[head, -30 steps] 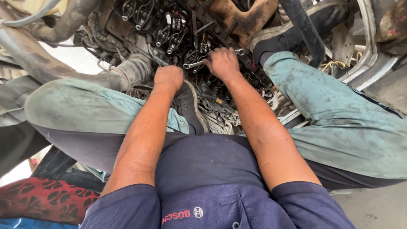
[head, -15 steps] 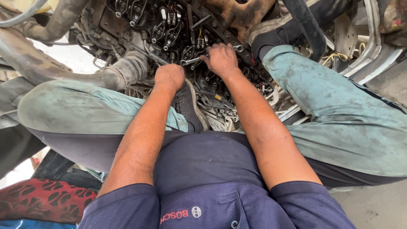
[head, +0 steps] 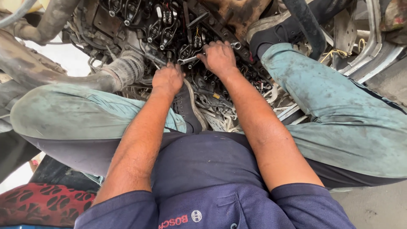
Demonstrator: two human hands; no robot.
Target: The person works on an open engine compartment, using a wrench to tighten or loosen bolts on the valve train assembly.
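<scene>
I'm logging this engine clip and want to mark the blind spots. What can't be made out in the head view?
- Left hand: its fingers curl under, hiding what they grip.
- Right hand: covers most of the slim silver metal wrench, so its far end and the fastener stay unseen.
- Greasy black engine top: cut off by the upper edge.
- Dark shoe: partly behind the left forearm.

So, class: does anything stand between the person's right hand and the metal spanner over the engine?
Nothing visible does. The right hand is already closed on the spanner, whose free end points toward the left hand. Dark engine parts lie behind and below it, not between hand and tool.
</scene>
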